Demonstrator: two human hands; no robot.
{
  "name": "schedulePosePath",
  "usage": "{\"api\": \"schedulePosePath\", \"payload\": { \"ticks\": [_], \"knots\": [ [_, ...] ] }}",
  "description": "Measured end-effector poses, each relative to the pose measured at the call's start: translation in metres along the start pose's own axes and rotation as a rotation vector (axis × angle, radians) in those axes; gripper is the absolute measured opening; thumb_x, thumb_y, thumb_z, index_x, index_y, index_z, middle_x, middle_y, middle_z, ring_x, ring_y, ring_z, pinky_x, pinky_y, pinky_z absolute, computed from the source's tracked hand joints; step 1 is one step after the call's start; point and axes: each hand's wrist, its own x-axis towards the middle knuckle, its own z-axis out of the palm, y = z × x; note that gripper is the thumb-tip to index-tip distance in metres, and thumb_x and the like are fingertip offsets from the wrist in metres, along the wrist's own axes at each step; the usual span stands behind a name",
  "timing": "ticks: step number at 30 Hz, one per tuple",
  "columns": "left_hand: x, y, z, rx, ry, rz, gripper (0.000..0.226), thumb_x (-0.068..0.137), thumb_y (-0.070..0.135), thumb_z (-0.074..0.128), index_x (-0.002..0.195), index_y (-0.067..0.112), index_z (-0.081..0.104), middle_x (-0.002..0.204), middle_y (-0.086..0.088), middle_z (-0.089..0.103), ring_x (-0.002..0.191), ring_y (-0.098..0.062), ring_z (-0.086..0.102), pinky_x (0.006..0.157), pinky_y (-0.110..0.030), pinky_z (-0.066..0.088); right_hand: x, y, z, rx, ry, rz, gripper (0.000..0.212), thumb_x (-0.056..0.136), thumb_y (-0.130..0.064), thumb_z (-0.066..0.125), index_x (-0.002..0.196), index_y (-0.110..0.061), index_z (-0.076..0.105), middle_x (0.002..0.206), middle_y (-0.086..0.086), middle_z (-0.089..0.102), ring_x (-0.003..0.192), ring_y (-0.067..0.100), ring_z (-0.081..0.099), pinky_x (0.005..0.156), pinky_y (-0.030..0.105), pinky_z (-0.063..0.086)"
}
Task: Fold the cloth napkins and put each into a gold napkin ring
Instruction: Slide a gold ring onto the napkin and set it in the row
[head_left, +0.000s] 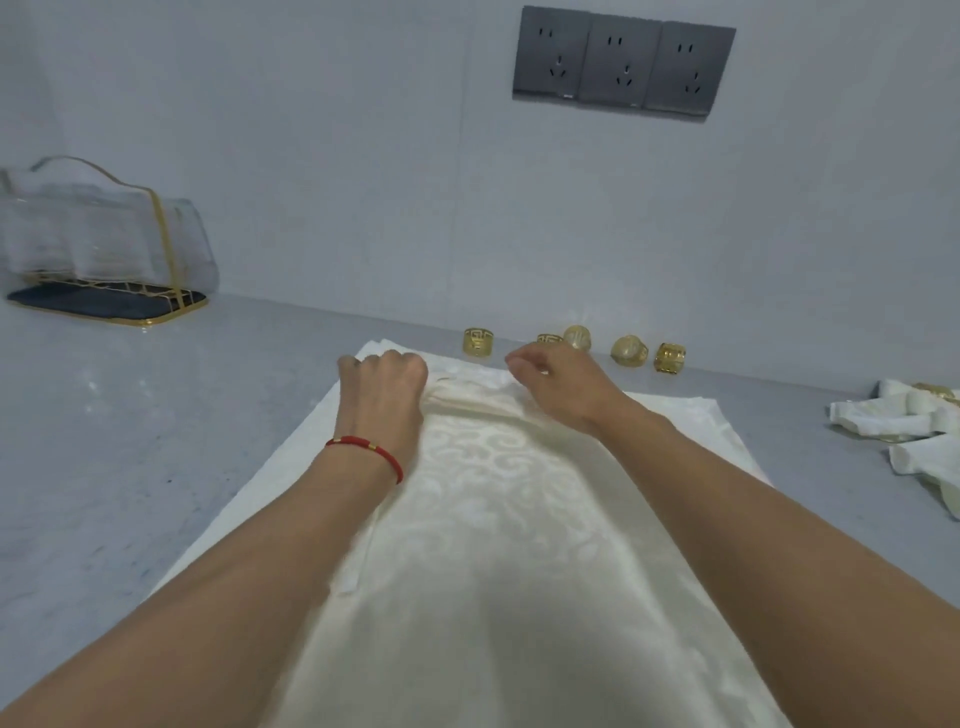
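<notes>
Napkin (498, 519), cream with a woven scroll pattern, lies spread on the grey counter (130, 441) through the middle and lower part of the frame, running from the bottom edge up toward the wall. At the upper left of the frame a clear holder with gold trim (104, 239) stands on the counter on a dark base. Left of centre, the left hand (384, 384), with a red cord bracelet (366, 452) at its wrist, has its fingers curled down onto the far end of the napkin, where the cloth is gathered into narrow pleats; it appears to pinch that gathered edge. Just right of centre, the right hand (550, 384) rests on the same pleated edge with fingers bent, gripping the folds as far as can be seen. Behind the hands, 5 gold napkin rings (479, 343) stand in a row near the wall, 1 partly hidden by the right hand. Above them, in the upper right, 3 dark wall sockets (623, 62) sit side by side. At the right edge lie finished napkins (904, 421), folded, with a gold ring on them.
</notes>
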Motion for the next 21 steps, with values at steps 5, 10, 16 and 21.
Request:
{"api": "schedulePosePath", "payload": {
  "ticks": [5,10,16,21],
  "knots": [
    [0.003,-0.019,0.02,-0.149,0.027,-0.131,0.033,0.082,0.002,0.055,0.07,0.016,0.028,0.074,0.004,0.036,0.076,-0.029,0.051,0.074,-0.036,0.036,0.066,0.003,0.037,-0.154,0.019,0.11,0.038,0.109,-0.023,0.035,0.128,-0.005,0.062,0.128,0.014,0.064,0.12,0.034,0.057,0.097,0.037,0.043],
    [0.0,-0.019,0.015,-0.226,-0.025,-0.157,0.029,0.084,0.001,0.055,0.086,0.019,0.033,0.087,0.002,0.038,0.092,-0.025,0.057,0.088,-0.037,0.042,0.118,0.022,0.076,-0.533,-0.07,0.18,0.045,0.105,-0.028,0.038,0.148,-0.016,0.038,0.141,0.013,0.048,0.125,0.038,0.051,0.104,0.051,0.042],
    [-0.001,-0.023,0.016,-0.223,-0.032,-0.187,0.035,0.082,0.0,0.057,0.077,0.019,0.027,0.073,0.005,0.027,0.075,-0.019,0.038,0.08,-0.033,0.037,0.153,0.027,0.093,-0.678,0.074,0.171,0.044,0.1,-0.02,0.052,0.143,-0.02,0.044,0.14,0.006,0.044,0.126,0.03,0.047,0.097,0.05,0.043],
    [0.0,-0.024,0.018,-0.231,-0.023,-0.173,0.04,0.084,0.003,0.056,0.071,0.02,0.022,0.073,0.006,0.028,0.075,-0.018,0.039,0.075,-0.031,0.034,0.155,0.022,0.085,-0.605,0.127,0.177,0.035,0.088,-0.009,0.067,0.121,-0.011,0.055,0.121,0.01,0.052,0.113,0.032,0.055,0.089,0.043,0.047]
  ]
}}
